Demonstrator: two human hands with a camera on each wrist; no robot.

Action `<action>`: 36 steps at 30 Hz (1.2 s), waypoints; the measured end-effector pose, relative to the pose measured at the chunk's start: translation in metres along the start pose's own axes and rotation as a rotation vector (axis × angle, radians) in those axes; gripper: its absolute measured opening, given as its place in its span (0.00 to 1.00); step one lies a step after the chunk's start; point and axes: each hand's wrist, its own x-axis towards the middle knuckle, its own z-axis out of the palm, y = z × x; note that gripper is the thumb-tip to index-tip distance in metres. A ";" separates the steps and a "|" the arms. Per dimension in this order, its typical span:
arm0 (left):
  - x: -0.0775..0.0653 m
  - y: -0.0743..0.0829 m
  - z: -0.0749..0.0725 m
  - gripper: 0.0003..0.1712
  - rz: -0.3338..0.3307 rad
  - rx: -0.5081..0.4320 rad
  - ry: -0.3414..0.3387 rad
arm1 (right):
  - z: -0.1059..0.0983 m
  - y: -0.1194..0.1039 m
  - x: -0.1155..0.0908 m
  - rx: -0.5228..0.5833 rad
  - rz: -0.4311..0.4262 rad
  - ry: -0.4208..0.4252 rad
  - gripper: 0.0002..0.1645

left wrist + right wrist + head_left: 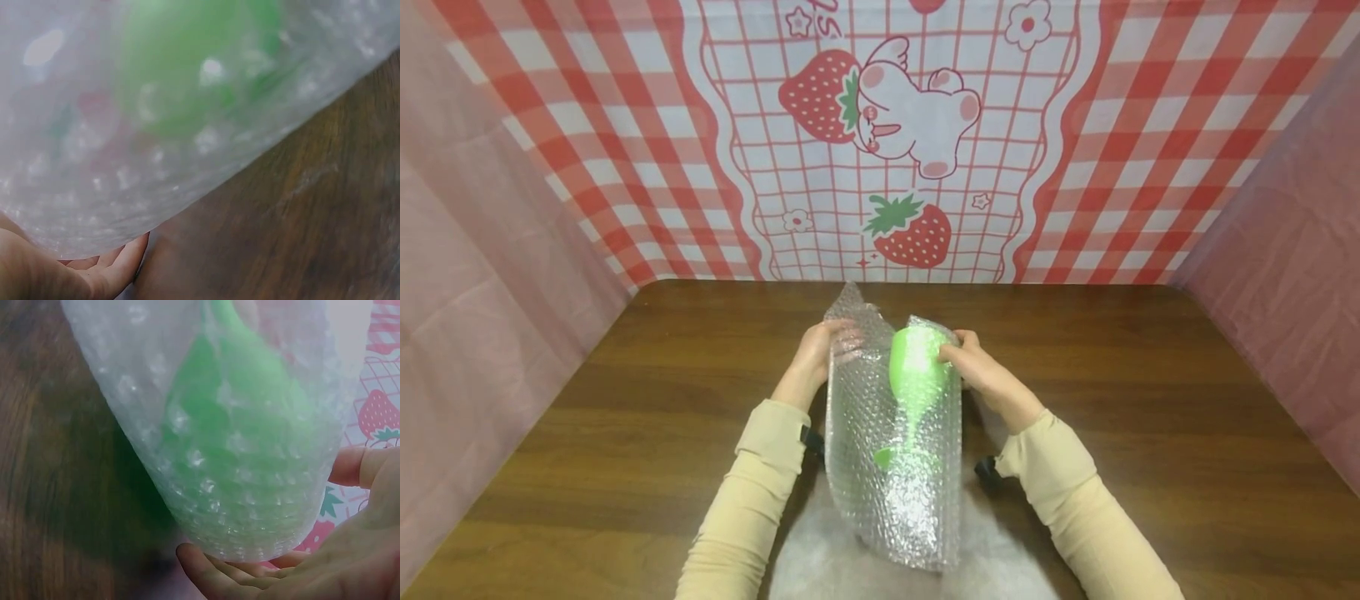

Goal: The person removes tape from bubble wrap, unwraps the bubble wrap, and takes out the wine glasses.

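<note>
A bright green goblet (917,358) stands upright, bowl at the top, inside a sheet of clear bubble wrap (861,450). My right hand (988,373) grips the wrapped bowl from the right, thumb in front and fingers behind. In the right wrist view those fingers (215,575) curve under the bubble wrap (244,540) around the green bowl (237,425). On the left, my left hand (820,354) holds the wrap's loose side, its fingertips showing through the plastic. The left wrist view shows that hand (81,278) against the wrap's edge, with the goblet (200,62) blurred behind.
A brown wooden table (647,400) lies below. Under the bubble wrap, near the front edge, is a whitish sheet (1000,558). A red-and-white checked cloth with strawberries (827,96) hangs at the back, and pink cloths (1277,208) close off both sides.
</note>
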 end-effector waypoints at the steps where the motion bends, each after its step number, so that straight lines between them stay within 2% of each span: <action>1: 0.000 0.000 0.000 0.23 0.001 -0.003 -0.002 | 0.000 0.000 -0.001 0.010 -0.003 0.002 0.44; 5: -0.002 0.002 0.004 0.24 0.020 -0.025 -0.011 | 0.001 -0.003 -0.004 0.027 -0.028 0.019 0.44; 11: -0.008 0.007 0.011 0.22 0.047 -0.018 -0.006 | 0.004 -0.009 -0.012 -0.074 -0.093 0.094 0.44; 17: -0.016 0.013 0.023 0.19 0.120 0.038 0.001 | 0.005 -0.013 -0.018 -0.146 -0.087 0.141 0.52; 21: -0.021 0.016 0.028 0.19 0.151 0.067 -0.008 | 0.005 -0.012 -0.019 -0.156 -0.068 0.171 0.53; 28: -0.023 0.018 0.027 0.19 0.147 0.061 -0.018 | 0.003 -0.010 -0.015 -0.129 -0.079 0.172 0.47; 36: -0.020 0.018 0.023 0.19 0.141 0.043 -0.012 | -0.001 -0.011 -0.014 -0.116 -0.086 0.160 0.44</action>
